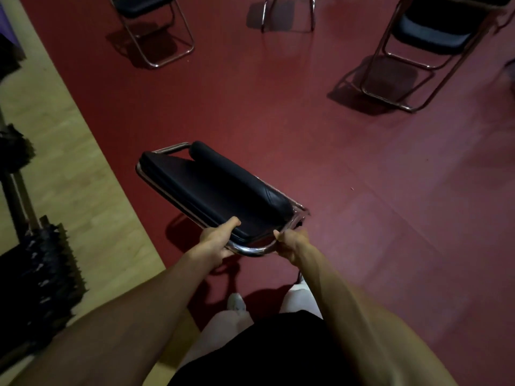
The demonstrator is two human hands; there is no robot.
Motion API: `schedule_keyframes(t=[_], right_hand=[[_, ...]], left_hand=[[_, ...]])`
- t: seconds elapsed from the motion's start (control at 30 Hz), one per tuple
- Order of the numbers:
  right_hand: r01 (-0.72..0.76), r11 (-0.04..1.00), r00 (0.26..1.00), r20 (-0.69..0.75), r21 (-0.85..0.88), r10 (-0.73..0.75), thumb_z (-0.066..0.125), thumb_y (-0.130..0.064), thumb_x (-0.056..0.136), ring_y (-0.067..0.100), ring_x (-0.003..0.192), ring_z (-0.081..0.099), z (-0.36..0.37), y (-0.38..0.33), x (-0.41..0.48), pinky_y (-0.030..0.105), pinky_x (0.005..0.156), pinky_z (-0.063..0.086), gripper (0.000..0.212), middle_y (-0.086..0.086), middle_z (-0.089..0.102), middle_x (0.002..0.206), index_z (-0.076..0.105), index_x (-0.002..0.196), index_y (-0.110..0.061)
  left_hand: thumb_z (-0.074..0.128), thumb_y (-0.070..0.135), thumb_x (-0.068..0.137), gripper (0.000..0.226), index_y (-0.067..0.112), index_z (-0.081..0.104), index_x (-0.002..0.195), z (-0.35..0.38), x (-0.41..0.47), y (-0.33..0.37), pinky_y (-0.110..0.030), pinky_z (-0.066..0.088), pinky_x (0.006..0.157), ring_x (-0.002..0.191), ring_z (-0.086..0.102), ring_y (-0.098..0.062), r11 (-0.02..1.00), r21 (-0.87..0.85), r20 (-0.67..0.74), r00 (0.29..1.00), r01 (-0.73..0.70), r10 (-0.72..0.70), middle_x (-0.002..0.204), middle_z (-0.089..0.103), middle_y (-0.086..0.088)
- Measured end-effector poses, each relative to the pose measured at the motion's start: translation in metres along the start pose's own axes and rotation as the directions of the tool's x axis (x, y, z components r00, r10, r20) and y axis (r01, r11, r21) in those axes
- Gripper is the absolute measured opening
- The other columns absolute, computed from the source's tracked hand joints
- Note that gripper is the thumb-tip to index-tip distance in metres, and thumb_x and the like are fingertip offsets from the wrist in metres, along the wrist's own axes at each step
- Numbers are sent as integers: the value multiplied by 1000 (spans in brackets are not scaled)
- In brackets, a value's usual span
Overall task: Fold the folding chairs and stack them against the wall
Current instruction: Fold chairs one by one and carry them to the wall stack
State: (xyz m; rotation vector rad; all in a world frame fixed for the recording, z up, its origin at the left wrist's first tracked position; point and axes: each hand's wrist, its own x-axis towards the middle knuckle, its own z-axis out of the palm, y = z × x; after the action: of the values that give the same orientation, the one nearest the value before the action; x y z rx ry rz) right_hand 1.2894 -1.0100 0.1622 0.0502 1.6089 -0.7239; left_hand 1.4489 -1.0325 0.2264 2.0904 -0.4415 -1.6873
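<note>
A folding chair (211, 188) with black padded seat and backrest and a chrome tube frame hangs in front of me, folded nearly flat and raised off the red floor. My left hand (217, 239) grips the near chrome tube, thumb lying on the black cushion. My right hand (292, 243) grips the same curved tube at its right corner. Three more chairs stand unfolded further off: one at the top left (150, 26), one at the top right (423, 45), and the legs of one at the top middle (288, 12).
Red floor (348, 176) spreads ahead and to the right. A light wooden floor strip (69, 168) runs along the left, with dark stacked weight plates on a rack (36, 274) on it. My legs and a white shoe (237, 302) show below the chair.
</note>
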Motion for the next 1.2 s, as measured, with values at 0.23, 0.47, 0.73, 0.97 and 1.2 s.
schedule_keyframes(t=[0.23,0.47,0.73,0.97,1.2], right_hand=[[38,993,997,-64,-112,-46,65,0,87,20,53,56,54,97,-48,25,36,49,16,11,54,63,52,77,-3],[45,981,998,-34,-187,-52,62,0,89,19,55,58,63,154,-87,31,46,56,16,9,55,65,51,78,-4],[133,959,991,57,-250,-122,62,1,88,21,60,60,21,198,-118,28,38,53,22,18,62,87,53,108,2],[108,940,990,123,-323,-72,52,3,91,20,56,59,-65,275,-153,27,40,52,7,9,60,72,55,90,-3],[102,944,989,134,-314,-62,44,4,90,15,42,50,-145,340,-180,23,44,43,13,7,57,66,54,92,-4]], left_hand=[[77,23,75,33,8,62,101,-108,12,-76,-38,60,75,83,72,-24,997,-67,61,998,26,-22,98,73,-11],[71,19,83,17,8,63,92,-158,-13,-125,-37,57,73,78,70,-25,995,-88,99,994,45,-36,86,73,-11],[69,16,84,14,7,63,92,-158,-65,-192,-38,57,67,77,69,-24,981,-193,122,992,34,-10,86,71,-12],[68,17,85,20,6,62,101,-141,-134,-304,-40,56,69,83,69,-27,966,-245,112,992,84,-57,91,71,-15],[72,17,83,32,1,61,108,-119,-199,-401,-46,54,91,89,69,-32,900,-387,115,979,201,-170,101,69,-21]])
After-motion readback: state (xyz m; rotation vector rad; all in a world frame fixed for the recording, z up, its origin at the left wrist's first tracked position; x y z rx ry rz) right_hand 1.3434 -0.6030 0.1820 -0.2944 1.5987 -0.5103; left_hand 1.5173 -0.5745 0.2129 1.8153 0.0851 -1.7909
